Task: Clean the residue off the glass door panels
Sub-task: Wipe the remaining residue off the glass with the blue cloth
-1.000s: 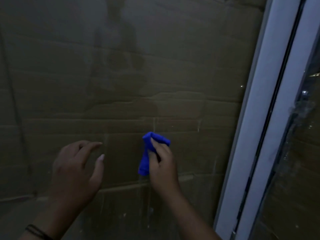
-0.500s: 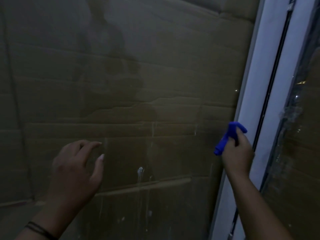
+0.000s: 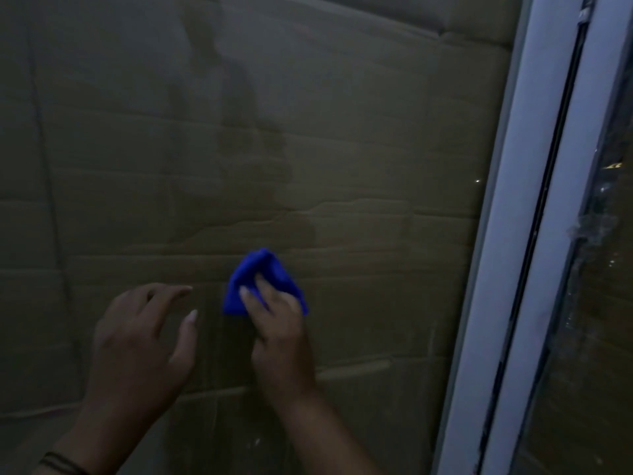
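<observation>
Two glass panels in view: the big glass panel [image 3: 308, 132] fills most of the frame, and a second pane [image 3: 603, 303] sits at the far right past the white frame [image 3: 520, 234]. Brown cardboard [image 3: 376, 286] shows through the big panel, creased in horizontal bands. The glass looks hazy, with a darker smeared patch running down from upper centre. Faint pale vertical streaks and specks sit low on the panel. The right pane carries whitish crusty residue along its left edge.

Right hand [image 3: 277, 337] is low centre, fingers curled onto a bunched bright blue cloth [image 3: 263, 279] and pressing it against the big panel. Left hand [image 3: 144, 341] is just beside it, fingers spread and slightly bent, holding nothing; whether it touches the glass is unclear. A dark wristband [image 3: 61, 464] is on the left wrist.
</observation>
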`<control>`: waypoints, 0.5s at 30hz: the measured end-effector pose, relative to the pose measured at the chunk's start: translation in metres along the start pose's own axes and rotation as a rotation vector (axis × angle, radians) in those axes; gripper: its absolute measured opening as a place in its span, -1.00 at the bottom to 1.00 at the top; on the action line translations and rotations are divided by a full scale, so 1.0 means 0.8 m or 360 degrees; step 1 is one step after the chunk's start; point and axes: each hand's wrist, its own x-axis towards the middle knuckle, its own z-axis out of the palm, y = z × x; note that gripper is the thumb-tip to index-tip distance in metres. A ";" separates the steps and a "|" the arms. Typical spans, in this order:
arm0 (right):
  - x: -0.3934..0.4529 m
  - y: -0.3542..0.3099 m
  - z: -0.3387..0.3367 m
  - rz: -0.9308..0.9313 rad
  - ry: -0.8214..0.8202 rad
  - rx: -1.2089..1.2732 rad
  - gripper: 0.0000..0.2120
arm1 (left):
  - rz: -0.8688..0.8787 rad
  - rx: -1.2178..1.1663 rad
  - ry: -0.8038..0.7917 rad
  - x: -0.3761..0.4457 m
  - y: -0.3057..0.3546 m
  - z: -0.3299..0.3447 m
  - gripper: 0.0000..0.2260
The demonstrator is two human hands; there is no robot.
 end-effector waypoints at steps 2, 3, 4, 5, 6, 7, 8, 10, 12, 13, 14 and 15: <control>0.003 -0.012 0.000 0.0089 -0.0076 0.0284 -0.46 | -0.0014 0.0013 -0.0001 0.001 -0.001 -0.006 -0.65; 0.005 -0.014 -0.003 0.0253 -0.0036 0.0462 -0.50 | -0.0026 0.0010 0.0000 0.001 -0.003 -0.010 -0.66; 0.009 -0.016 -0.012 0.0505 0.0003 0.0680 -0.53 | -0.0038 0.0008 0.0006 0.001 -0.004 -0.013 -0.66; 0.013 -0.016 -0.023 0.0786 0.0031 0.0930 -0.56 | -0.0044 0.0003 0.0015 0.001 -0.005 -0.015 -0.66; 0.017 -0.012 -0.036 0.1021 0.0100 0.1166 -0.61 | -0.0047 -0.0004 0.0019 0.001 -0.006 -0.017 -0.66; 0.021 -0.005 -0.052 0.1172 0.0207 0.1337 -0.65 | -0.0052 -0.0010 0.0019 0.001 -0.007 -0.018 -0.66; 0.025 0.004 -0.071 0.1251 0.0333 0.1436 -0.68 | -0.0059 -0.0012 0.0010 0.001 -0.007 -0.019 -0.66; 0.036 0.025 -0.114 0.1298 0.0651 0.1497 -0.70 | -0.0075 -0.0016 -0.0010 0.002 -0.006 -0.020 -0.65; 0.052 0.046 -0.158 0.1246 0.0961 0.1288 -0.69 | -0.0072 -0.0023 -0.0018 0.003 -0.005 -0.021 -0.65; 0.061 0.057 -0.174 0.1205 0.1051 0.1090 -0.68 | -0.0061 -0.0012 -0.0017 0.004 -0.004 -0.022 -0.65; 0.070 0.068 -0.188 0.1158 0.1079 0.0852 -0.67 | -0.0051 0.0001 -0.0020 0.005 -0.003 -0.023 -0.64; 0.078 0.077 -0.196 0.1116 0.1047 0.0607 -0.64 | -0.0051 0.0013 -0.0026 0.005 -0.003 -0.025 -0.63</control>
